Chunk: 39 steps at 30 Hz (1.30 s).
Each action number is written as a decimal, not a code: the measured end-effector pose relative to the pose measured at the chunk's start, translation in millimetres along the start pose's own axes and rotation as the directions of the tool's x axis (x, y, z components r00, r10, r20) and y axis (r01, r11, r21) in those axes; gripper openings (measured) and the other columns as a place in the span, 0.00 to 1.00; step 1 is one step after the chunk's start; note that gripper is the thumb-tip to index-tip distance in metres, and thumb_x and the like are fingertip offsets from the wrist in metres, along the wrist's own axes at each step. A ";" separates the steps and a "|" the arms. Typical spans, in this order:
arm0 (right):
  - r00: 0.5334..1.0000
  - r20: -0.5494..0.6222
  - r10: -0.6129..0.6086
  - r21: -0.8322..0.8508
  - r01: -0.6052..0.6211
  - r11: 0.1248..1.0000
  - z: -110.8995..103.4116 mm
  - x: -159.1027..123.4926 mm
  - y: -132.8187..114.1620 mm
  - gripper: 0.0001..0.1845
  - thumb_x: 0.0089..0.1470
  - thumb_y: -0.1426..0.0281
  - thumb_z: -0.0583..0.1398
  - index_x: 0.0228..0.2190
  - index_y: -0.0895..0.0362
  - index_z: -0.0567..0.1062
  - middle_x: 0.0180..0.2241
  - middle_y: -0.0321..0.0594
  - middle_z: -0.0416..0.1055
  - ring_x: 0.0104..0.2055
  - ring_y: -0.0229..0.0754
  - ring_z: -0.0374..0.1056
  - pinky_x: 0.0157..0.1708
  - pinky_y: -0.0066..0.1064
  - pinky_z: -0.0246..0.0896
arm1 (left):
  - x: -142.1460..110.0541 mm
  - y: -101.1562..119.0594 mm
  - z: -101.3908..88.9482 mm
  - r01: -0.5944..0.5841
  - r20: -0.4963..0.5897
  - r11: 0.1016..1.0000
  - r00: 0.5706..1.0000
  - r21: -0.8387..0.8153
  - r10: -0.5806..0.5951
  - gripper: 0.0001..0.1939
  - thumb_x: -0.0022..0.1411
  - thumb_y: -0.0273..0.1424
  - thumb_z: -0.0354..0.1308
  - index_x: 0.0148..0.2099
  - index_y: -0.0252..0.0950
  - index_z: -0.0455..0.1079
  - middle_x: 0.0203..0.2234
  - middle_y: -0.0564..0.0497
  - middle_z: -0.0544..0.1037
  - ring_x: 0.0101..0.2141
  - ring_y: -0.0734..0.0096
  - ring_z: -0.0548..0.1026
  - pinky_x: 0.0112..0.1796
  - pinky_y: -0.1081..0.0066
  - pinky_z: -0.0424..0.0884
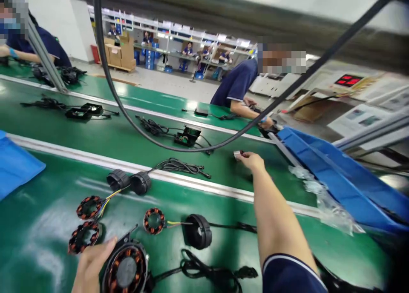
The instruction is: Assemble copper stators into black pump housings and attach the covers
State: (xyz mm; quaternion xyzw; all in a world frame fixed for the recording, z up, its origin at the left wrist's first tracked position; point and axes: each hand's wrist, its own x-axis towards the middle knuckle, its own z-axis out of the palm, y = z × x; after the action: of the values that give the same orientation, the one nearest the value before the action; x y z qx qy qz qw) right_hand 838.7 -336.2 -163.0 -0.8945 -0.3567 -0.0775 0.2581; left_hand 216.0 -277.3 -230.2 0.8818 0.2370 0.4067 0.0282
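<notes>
My left hand (91, 263) grips the rim of a black round motor housing (126, 269) with orange copper windings, near the bottom edge on the green bench. My right hand (251, 160) is stretched far forward over the conveyor belt, fingers pinched on a small pale object (238, 154) I cannot make out. Three loose wound stator rings (154, 220) with coloured leads lie in front of me, beside black round caps (198, 231) and cable bundles (180, 166).
A blue bin (345, 178) with clear plastic bags (322, 203) stands at right. A thick black cable (159, 144) hangs across the view. Black boxes with cords (188, 136) ride the green belt. Other people work across the line; cardboard boxes and shelves stand behind.
</notes>
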 end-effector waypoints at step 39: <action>0.550 0.435 -0.713 0.532 -0.796 -0.290 -47.8 -463.5 -295.6 0.37 0.36 0.49 0.76 0.43 0.45 0.66 0.57 0.39 0.62 0.60 0.52 0.61 0.54 0.44 0.63 | 60.4 70.4 -160.4 0.031 -0.420 0.980 0.906 0.197 0.056 0.24 0.44 0.40 0.77 0.42 0.40 0.75 0.52 0.45 0.63 0.49 0.59 0.71 0.46 0.62 0.74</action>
State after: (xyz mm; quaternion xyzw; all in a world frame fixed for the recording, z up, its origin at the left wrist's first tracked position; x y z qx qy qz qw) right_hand 300.4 -457.2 -151.5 -0.1768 -0.2629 0.6933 0.6473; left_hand 160.3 -336.0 -63.5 0.7724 0.2711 0.5628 -0.1151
